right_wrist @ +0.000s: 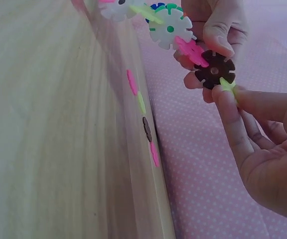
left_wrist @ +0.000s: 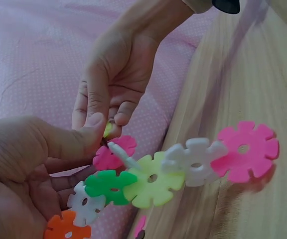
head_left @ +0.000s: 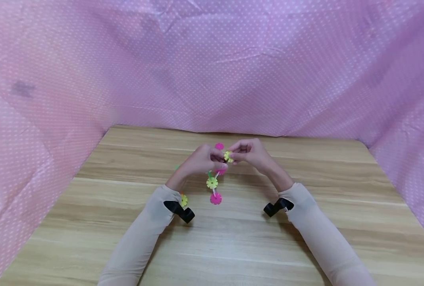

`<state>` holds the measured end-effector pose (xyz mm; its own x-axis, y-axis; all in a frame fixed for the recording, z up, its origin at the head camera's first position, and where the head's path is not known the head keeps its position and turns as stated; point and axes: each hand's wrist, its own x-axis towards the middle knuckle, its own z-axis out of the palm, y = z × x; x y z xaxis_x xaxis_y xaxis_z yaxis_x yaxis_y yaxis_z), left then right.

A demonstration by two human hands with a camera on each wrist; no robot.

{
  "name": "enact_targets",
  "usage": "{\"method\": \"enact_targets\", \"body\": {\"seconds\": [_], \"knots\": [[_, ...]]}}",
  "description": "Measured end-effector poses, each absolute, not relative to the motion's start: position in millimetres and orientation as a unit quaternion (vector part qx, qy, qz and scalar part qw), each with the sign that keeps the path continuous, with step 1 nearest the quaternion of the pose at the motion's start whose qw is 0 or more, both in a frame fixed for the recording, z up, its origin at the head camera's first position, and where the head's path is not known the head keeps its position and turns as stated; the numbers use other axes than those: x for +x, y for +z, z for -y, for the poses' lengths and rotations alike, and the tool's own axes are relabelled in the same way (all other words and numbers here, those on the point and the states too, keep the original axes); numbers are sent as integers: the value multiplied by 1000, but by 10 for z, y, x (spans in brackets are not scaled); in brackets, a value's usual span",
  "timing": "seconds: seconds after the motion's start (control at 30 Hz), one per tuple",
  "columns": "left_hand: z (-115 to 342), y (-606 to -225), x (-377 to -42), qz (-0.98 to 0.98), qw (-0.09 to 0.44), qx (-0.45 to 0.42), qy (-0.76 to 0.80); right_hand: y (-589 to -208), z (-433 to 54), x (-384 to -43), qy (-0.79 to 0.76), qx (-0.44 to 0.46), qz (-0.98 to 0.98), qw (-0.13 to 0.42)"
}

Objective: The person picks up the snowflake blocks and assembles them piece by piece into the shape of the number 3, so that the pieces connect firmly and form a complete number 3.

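Note:
Between the two hands is a chain of interlocking plastic snowflake discs, slotted together at angles. My left hand (head_left: 206, 159) grips it near a brown disc (right_wrist: 214, 70). A yellow disc (right_wrist: 228, 85) meets the brown disc's edge, and my right hand (head_left: 253, 156) pinches it between thumb and fingers. From the left hand the chain runs through a pink disc (left_wrist: 114, 152), a pale yellow disc (left_wrist: 153, 179) and a white disc (left_wrist: 194, 162) to a pink end disc (left_wrist: 245, 152). A green disc (left_wrist: 110, 186), a white one and an orange disc (left_wrist: 67, 226) branch off beside the left palm.
On the wooden table (head_left: 233, 238), several discs lie in a row, including a brown disc (right_wrist: 146, 129) near the edge. A pink dotted cloth (head_left: 212, 71) hangs behind. Black wrist mounts (head_left: 180, 210) stick out from both sleeves.

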<state>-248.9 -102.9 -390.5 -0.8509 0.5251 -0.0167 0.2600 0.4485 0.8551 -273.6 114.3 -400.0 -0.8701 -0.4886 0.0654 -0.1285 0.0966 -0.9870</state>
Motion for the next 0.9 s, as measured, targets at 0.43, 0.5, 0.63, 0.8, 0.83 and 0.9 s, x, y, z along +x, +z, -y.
{"method": "enact_targets", "body": {"seconds": [0.43,0.5,0.63,0.8,0.83,0.9], "knots": [[1132,-3903,-2499,-855,156,220,442,-3960,-1216,-2755,-531,-310,-778,131],[1135,-3907,-2494,-856,155,226,438,-3948,-1205,-2742,-476,-353,-798,109],[1131,-3912,-2494,-855,154,250,427,-3902,-1159,-2655,-379,-411,-828,44],[1122,-3905,-2505,-855,151,271,415,-3867,-1110,-2553,-294,-480,-825,-49],[1122,-3899,-2506,-855,153,273,413,-3863,-1103,-2544,-282,-491,-822,-64],[1116,-3887,-2507,-856,156,277,409,-3864,-1091,-2534,-269,-505,-816,-82]]}}
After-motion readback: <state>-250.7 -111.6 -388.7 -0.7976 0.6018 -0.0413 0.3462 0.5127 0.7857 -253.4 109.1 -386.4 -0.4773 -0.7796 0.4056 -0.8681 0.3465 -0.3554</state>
